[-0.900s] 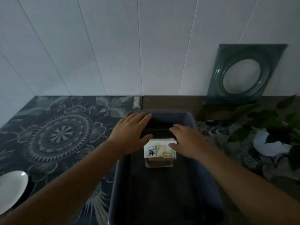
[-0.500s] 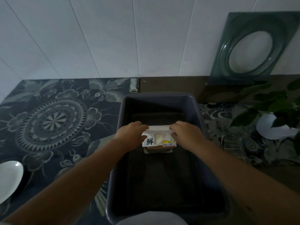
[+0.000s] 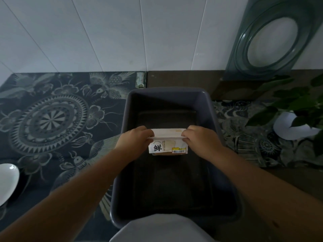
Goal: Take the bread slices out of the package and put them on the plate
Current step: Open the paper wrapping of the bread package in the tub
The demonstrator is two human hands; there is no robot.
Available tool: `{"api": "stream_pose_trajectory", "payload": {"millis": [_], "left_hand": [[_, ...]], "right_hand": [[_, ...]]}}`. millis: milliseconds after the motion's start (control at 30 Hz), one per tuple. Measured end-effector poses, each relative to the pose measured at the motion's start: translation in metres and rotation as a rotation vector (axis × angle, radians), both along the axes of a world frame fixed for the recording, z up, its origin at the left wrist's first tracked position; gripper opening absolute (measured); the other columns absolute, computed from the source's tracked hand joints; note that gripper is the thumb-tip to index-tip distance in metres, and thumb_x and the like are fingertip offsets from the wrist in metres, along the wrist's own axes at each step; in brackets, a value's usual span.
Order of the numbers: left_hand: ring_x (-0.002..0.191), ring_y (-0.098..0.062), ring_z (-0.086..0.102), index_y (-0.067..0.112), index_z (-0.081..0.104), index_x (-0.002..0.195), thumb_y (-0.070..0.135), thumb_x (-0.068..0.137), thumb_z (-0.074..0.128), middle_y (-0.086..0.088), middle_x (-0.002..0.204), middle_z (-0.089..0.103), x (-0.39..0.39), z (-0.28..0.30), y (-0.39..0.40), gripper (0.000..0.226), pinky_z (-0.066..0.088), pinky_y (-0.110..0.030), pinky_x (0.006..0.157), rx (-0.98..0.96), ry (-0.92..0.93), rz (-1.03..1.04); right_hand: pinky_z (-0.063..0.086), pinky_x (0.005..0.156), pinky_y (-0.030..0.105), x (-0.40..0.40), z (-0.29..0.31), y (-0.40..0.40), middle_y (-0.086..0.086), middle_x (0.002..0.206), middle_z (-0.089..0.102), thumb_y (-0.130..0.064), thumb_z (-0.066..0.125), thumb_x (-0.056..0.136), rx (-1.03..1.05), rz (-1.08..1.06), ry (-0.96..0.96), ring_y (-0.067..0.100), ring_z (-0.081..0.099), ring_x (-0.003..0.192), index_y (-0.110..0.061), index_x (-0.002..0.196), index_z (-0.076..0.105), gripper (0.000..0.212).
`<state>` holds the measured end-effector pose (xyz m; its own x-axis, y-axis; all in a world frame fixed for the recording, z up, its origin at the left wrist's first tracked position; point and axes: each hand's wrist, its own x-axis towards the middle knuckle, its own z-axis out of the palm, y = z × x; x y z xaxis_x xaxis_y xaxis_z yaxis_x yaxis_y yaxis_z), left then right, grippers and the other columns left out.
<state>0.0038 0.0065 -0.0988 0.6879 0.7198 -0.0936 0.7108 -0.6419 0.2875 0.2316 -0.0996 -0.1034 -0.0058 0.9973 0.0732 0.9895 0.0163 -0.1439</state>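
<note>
both hands, l (image 3: 135, 139) & r (image 3: 201, 138), pinch bread pkg (image 3: 167, 144) top inside gray bin (image 3: 209, 109).

A tub (image 3: 212, 109) sits in the middle of the table (image 3: 178, 79), and inside it, toward the far half, is the bread package (image 3: 167, 147), with the left hand (image 3: 135, 139) on its left end and the right hand (image 3: 201, 138) on its right end. The plate (image 3: 7, 182) lies at the near left edge, well apart from the tub, on a patterned mat (image 3: 52, 119) that covers the table's left side. To the right of the tub stands a potted plant (image 3: 295, 109), and behind it a glass dish (image 3: 272, 39) leans against the far wall (image 3: 104, 32)
</note>
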Motion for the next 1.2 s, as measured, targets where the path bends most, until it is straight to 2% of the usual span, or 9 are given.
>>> {"api": "stream_pose_trajectory", "payload": {"millis": [100, 233, 367, 533, 667, 800, 933, 1067, 1200], "left_hand": [[0.087, -0.011, 0.058, 0.030, 0.062, 0.108, 0.034, 0.093, 0.055, 0.008, 0.106, 0.060, -0.008, 0.000, -0.011, 0.017, 0.043, -0.025, 0.061, 0.009, -0.043, -0.001], [0.086, -0.012, 0.060, 0.031, 0.063, 0.106, 0.034, 0.093, 0.056, 0.009, 0.105, 0.060, -0.020, 0.001, -0.033, 0.015, 0.051, -0.029, 0.065, -0.002, -0.083, -0.005], [0.085, -0.013, 0.061, 0.031, 0.064, 0.105, 0.033, 0.092, 0.058, 0.010, 0.104, 0.062, -0.033, -0.004, -0.058, 0.015, 0.047, -0.030, 0.061, -0.019, -0.127, -0.024], [0.090, -0.016, 0.062, 0.028, 0.066, 0.106, 0.031, 0.091, 0.060, 0.007, 0.105, 0.063, -0.043, -0.010, -0.078, 0.017, 0.054, -0.039, 0.071, -0.083, -0.136, -0.039], [0.093, -0.015, 0.061, 0.027, 0.066, 0.111, 0.028, 0.092, 0.059, 0.006, 0.107, 0.062, -0.040, -0.016, -0.085, 0.020, 0.054, -0.033, 0.073, -0.137, -0.149, -0.037], [0.099, -0.017, 0.061, 0.023, 0.063, 0.124, 0.015, 0.094, 0.057, 0.000, 0.114, 0.060, -0.042, -0.017, -0.086, 0.032, 0.056, -0.036, 0.081, -0.168, -0.190, -0.051], [0.100, -0.020, 0.062, 0.014, 0.067, 0.120, 0.006, 0.093, 0.058, -0.008, 0.113, 0.064, -0.047, -0.016, -0.083, 0.030, 0.051, -0.027, 0.086, -0.164, -0.214, -0.131], [0.097, -0.017, 0.063, 0.013, 0.070, 0.114, 0.008, 0.092, 0.062, -0.005, 0.107, 0.066, -0.050, -0.008, -0.082, 0.024, 0.048, -0.024, 0.086, -0.183, -0.200, -0.227], [0.096, -0.013, 0.063, 0.015, 0.070, 0.113, 0.013, 0.091, 0.064, -0.002, 0.106, 0.068, -0.057, -0.005, -0.083, 0.022, 0.045, -0.018, 0.085, -0.144, -0.175, -0.311]], "right_hand": [[0.051, 0.056, 0.033, -0.004, 0.003, -0.013, -0.002, 0.087, 0.064, -0.030, 0.063, 0.088, 0.023, 0.034, -0.004, 0.017, 0.061, 0.075, -0.022, 0.093, 0.070, 0.012], [0.052, 0.057, 0.035, -0.011, 0.006, -0.036, -0.004, 0.088, 0.064, -0.030, 0.062, 0.089, 0.028, 0.063, 0.022, 0.015, 0.060, 0.075, -0.022, 0.096, 0.070, 0.013], [0.049, 0.054, 0.033, -0.019, 0.005, -0.063, -0.004, 0.086, 0.064, -0.028, 0.064, 0.088, 0.020, 0.072, 0.049, 0.016, 0.061, 0.073, -0.021, 0.093, 0.071, 0.011], [0.049, 0.055, 0.034, -0.028, -0.004, -0.090, -0.002, 0.084, 0.066, -0.026, 0.068, 0.085, 0.028, 0.065, 0.049, 0.018, 0.059, 0.076, -0.019, 0.089, 0.071, 0.009], [0.051, 0.060, 0.034, -0.033, -0.012, -0.099, -0.002, 0.090, 0.064, -0.026, 0.062, 0.089, -0.006, -0.012, 0.117, 0.018, 0.059, 0.082, -0.019, 0.093, 0.069, 0.011], [0.052, 0.064, 0.037, -0.036, -0.012, -0.101, 0.000, 0.094, 0.065, -0.021, 0.064, 0.087, 0.031, -0.062, 0.143, 0.019, 0.059, 0.087, -0.019, 0.100, 0.069, 0.014], [0.053, 0.063, 0.038, -0.042, -0.009, -0.104, 0.002, 0.092, 0.067, -0.017, 0.066, 0.085, 0.068, -0.040, 0.111, 0.022, 0.060, 0.085, -0.016, 0.100, 0.069, 0.015], [0.053, 0.061, 0.040, -0.046, -0.007, -0.110, 0.004, 0.088, 0.067, -0.016, 0.067, 0.083, 0.038, 0.007, 0.038, 0.025, 0.061, 0.080, -0.015, 0.095, 0.070, 0.012], [0.055, 0.058, 0.038, -0.048, -0.006, -0.117, 0.005, 0.086, 0.070, -0.014, 0.076, 0.076, 0.045, 0.031, 0.035, 0.025, 0.063, 0.076, -0.015, 0.094, 0.072, 0.019]]}}
